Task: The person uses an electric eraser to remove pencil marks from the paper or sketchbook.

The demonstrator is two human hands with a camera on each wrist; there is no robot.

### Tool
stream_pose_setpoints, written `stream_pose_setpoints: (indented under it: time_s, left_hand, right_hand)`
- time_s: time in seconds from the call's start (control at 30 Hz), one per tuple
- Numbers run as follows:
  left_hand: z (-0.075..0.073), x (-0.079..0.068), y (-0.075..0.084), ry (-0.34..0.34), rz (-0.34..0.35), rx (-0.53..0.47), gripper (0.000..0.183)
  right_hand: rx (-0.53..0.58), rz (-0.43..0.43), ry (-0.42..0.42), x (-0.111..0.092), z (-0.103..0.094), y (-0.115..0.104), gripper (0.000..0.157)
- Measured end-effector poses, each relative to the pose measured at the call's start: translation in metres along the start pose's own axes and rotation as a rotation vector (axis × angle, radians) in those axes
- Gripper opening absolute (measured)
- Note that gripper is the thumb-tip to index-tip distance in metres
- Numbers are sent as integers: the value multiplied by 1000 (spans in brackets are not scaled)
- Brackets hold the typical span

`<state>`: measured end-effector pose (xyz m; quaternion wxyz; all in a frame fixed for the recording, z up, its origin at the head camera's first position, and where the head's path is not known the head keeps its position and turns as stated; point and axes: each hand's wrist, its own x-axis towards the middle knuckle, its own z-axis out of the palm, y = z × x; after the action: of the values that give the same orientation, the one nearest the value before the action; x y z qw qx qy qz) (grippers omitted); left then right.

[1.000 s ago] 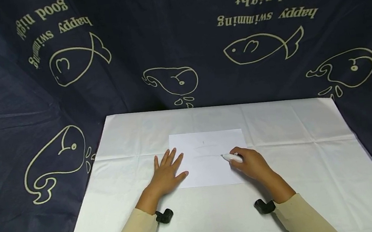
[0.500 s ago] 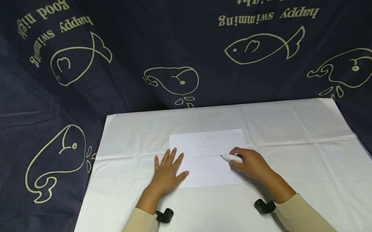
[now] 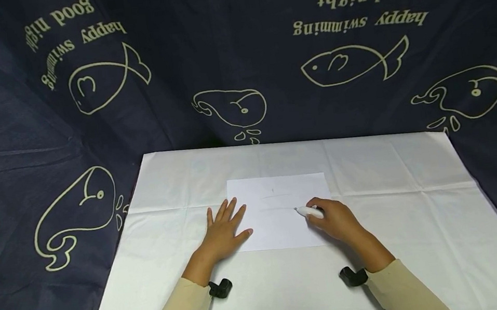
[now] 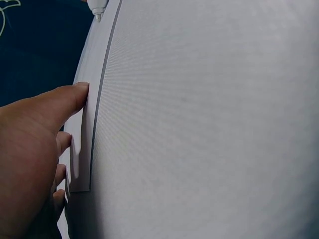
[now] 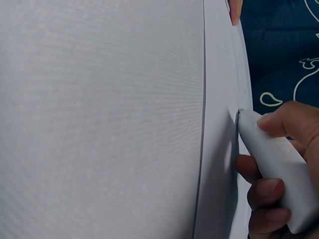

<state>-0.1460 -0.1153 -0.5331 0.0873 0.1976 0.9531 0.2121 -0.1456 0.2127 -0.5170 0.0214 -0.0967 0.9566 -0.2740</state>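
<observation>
A sheet of white paper point(image 3: 277, 232) lies flat on the white-covered table, with a few faint lines and a short dark mark on it. My left hand point(image 3: 223, 234) rests with spread fingers on its left edge; in the left wrist view the thumb point(image 4: 70, 99) lies on the paper. My right hand point(image 3: 337, 219) grips a thick white correction pen point(image 3: 310, 212) at the sheet's right side, its metal tip pointing left at the paper. In the right wrist view the correction pen point(image 5: 279, 169) lies between thumb and curled fingers, its tip at or very near the paper.
The white tablecloth point(image 3: 410, 238) spreads around the sheet, with fold creases. Behind and to the sides hangs a dark blue cloth point(image 3: 277, 83) with fish and whale drawings. Black wrist devices point(image 3: 221, 288) sit at both cuffs.
Very little differs. The correction pen's tip has shifted slightly left over the paper; the left hand stays on the sheet. The whole head view has drifted a touch.
</observation>
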Motion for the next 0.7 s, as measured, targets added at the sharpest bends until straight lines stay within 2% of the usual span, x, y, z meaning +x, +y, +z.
stream_pose_setpoints:
  time_s: [0.37, 0.57, 0.7]
  left_hand:
    - [1, 0, -2, -19, -8, 4, 70]
    - [2, 1, -3, -15, -6, 12, 71]
    - [1, 1, -2, -12, -5, 16, 71]
  right_hand:
    - [3, -1, -19, 1, 2, 0, 22]
    - [-6, -16, 24, 2, 4, 2, 21]
    - [-5, -26, 16, 2, 4, 2, 21]
